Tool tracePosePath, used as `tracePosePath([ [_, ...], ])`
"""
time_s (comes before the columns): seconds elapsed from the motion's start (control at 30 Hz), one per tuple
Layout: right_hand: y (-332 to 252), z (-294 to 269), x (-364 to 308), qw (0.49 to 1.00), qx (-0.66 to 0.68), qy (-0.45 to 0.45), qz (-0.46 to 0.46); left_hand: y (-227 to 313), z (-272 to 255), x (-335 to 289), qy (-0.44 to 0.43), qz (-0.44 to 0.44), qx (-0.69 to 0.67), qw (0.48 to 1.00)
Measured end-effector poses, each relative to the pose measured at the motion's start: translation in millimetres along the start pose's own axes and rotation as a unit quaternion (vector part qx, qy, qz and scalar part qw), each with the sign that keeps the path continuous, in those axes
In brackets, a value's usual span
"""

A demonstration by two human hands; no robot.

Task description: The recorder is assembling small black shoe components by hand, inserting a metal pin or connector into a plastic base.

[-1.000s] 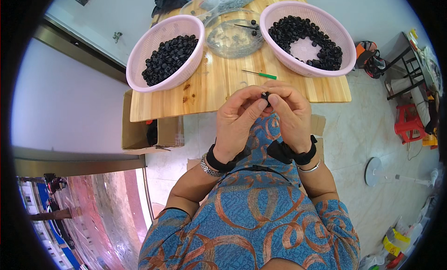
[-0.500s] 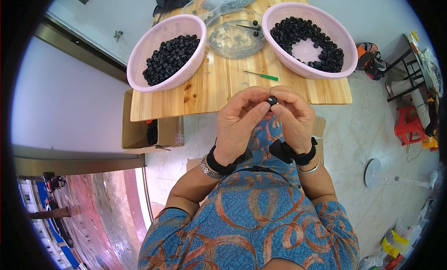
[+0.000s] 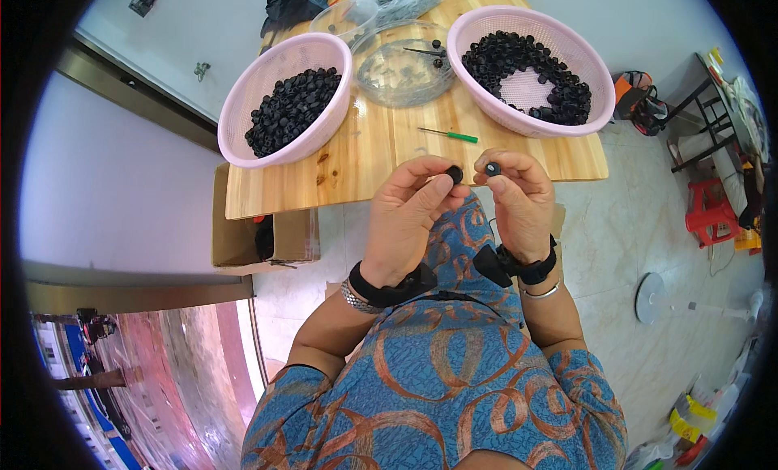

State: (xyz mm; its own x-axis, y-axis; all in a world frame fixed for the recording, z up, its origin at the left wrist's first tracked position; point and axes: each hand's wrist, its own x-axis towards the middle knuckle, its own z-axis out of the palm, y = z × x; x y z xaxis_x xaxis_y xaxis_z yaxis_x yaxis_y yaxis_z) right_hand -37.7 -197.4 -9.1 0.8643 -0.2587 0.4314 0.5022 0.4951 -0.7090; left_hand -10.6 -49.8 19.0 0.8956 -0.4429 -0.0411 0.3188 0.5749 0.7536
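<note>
Over the table's near edge, my left hand (image 3: 417,211) pinches a small round black plastic part (image 3: 455,174) between thumb and fingers. A short gap to its right, my right hand (image 3: 520,207) grips a second small part (image 3: 493,169), dark with a pale spot on its face. Just beyond the hands a green-handled screwdriver (image 3: 462,137) lies on the wooden table (image 3: 381,158). A pink basket (image 3: 235,105) full of small black parts stands at the left. The other pink basket (image 3: 601,73), at the right, holds similar black parts around a bare patch.
Between the baskets sits a clear plastic tray (image 3: 405,97) with a dark thin tool and a few black pieces. Clear bags (image 3: 397,0) lie behind it. Under the table's left side is a cardboard box (image 3: 296,235); a red stool (image 3: 709,211) stands at the right.
My hands have moved apart. The black part that both held together now shows as two separate pieces, one in each hand.
</note>
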Motion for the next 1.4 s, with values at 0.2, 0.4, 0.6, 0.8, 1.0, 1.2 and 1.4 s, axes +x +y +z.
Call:
tracePosePath([
  [0.2,-4,-8,-2,0.999,0.020,0.011,0.030,3,-2,-1,-0.022,0.012,0.007,1.000],
  [0.4,-7,-6,-5,0.999,-0.043,0.009,0.018,6,0,2,-0.021,-0.017,-0.003,1.000],
  [0.6,-14,5,-8,0.990,-0.136,0.024,0.040,8,3,0,-0.019,0.021,0.066,0.997],
  [0.8,-16,10,-8,0.976,-0.219,-0.009,-0.007,4,-4,-1,-0.025,0.068,0.132,0.989],
  [1.0,-18,12,-8,0.970,-0.242,-0.023,0.014,4,-7,-3,-0.057,0.073,0.149,0.984],
  [1.2,-15,13,-9,0.977,-0.213,-0.016,0.019,5,0,-5,-0.067,0.105,0.218,0.968],
  [1.4,-16,16,-9,0.979,-0.205,-0.013,-0.007,4,-5,-5,-0.072,0.087,0.189,0.975],
])
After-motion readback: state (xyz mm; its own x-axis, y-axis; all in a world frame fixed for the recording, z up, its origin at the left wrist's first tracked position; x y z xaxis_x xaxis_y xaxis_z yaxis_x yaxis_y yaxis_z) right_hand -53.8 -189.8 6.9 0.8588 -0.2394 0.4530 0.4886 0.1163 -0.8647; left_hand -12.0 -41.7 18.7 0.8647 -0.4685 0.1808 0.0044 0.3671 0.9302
